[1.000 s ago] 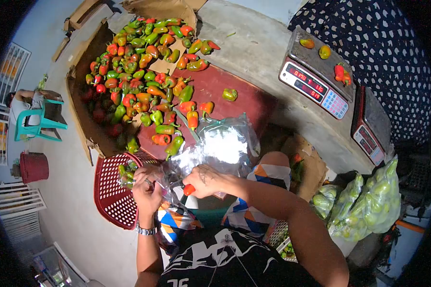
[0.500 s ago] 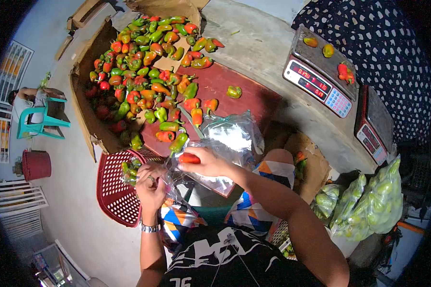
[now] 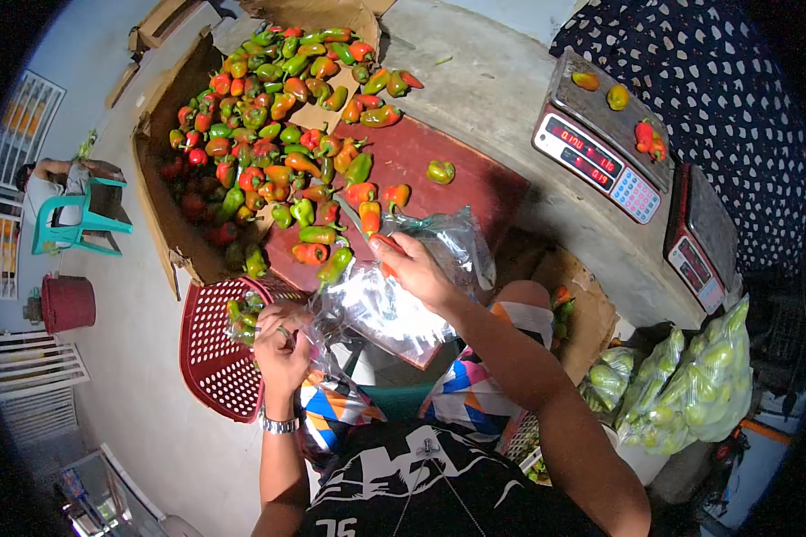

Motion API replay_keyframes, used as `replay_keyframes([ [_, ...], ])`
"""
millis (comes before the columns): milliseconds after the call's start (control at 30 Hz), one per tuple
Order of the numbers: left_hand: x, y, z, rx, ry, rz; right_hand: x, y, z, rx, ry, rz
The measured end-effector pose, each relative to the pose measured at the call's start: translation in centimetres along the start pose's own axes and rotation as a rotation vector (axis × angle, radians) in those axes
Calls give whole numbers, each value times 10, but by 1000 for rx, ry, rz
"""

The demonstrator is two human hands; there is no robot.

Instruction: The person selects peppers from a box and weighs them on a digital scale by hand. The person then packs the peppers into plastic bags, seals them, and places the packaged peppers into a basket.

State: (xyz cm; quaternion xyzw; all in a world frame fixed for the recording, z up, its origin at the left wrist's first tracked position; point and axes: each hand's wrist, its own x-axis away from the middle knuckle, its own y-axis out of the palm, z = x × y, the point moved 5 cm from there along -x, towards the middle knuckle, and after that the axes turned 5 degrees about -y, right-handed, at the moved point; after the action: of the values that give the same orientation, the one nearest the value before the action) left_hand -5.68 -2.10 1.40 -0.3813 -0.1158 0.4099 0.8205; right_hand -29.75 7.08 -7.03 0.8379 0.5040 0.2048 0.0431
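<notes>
My left hand is closed on the gathered top of a clear plastic bag with green peppers in it, over a red perforated basket. Between the fingers of my right hand is a red pepper, held above the red board. Clear plastic bags lie on the board under and beside that hand. Loose peppers, among them a green one and an orange one, lie close by.
A cardboard box holds many red and green peppers. Two scales stand at the right, one bearing several peppers. Bagged green produce sits at the lower right. A person is by a green chair at the far left.
My right hand has moved up and to the right with the red pepper, away from my left hand. My left hand still grips the bag.
</notes>
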Motion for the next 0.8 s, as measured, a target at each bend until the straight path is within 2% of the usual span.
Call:
replay_keyframes([
  [133, 1, 0, -2, 6, -10, 4, -8, -1, 14, -31, -11, 25],
  [333, 0, -1, 0, -9, 25, 21, 1, 5, 18, 83, 149, -43],
  [367, 1, -1, -2, -12, -7, 6, 0, 4, 17, 49, 94, -68],
  [433, 4, -1, -7, -16, -63, -18, 0, -1, -3, -14, -27, -118],
  [467, 3, -2, -6, -27, -52, -18, -2, -19, -14, 130, 72, -118],
  [500, 3, -3, -4, -39, -42, -14, -3, -34, -36, 82, 78, -135],
  [533, 4, -3, -3, -53, -38, -18, -12, -60, -51, 223, 7, -129],
  [567, 4, -4, -5, -42, -36, -16, -21, -85, -72, 238, -123, -18],
  [600, 4, -3, -7, -30, -34, -14, -22, -110, -126, 850, -164, -10],
  [633, 4, -3, -8, -17, -31, -11, -39, -156, -134, 981, -614, 265],
  [667, 4, -4, -8, -19, -40, -16, -50, -209, -142, 1621, -667, 683],
  [700, 3, -4, -5, -18, -51, -18, -65, -243, -198, 1477, -317, 509],
  [733, 3, -3, -4, -17, -64, -17, -61, -266, -232, 1673, -423, 690],
  [767, 3, -1, -5, -1, -67, -25, -75, -318, -248, 1845, -499, 723],
  [800, 3, 0, -5, 10, -73, -34, -75, -346, -262, 1859, -396, 738],
])
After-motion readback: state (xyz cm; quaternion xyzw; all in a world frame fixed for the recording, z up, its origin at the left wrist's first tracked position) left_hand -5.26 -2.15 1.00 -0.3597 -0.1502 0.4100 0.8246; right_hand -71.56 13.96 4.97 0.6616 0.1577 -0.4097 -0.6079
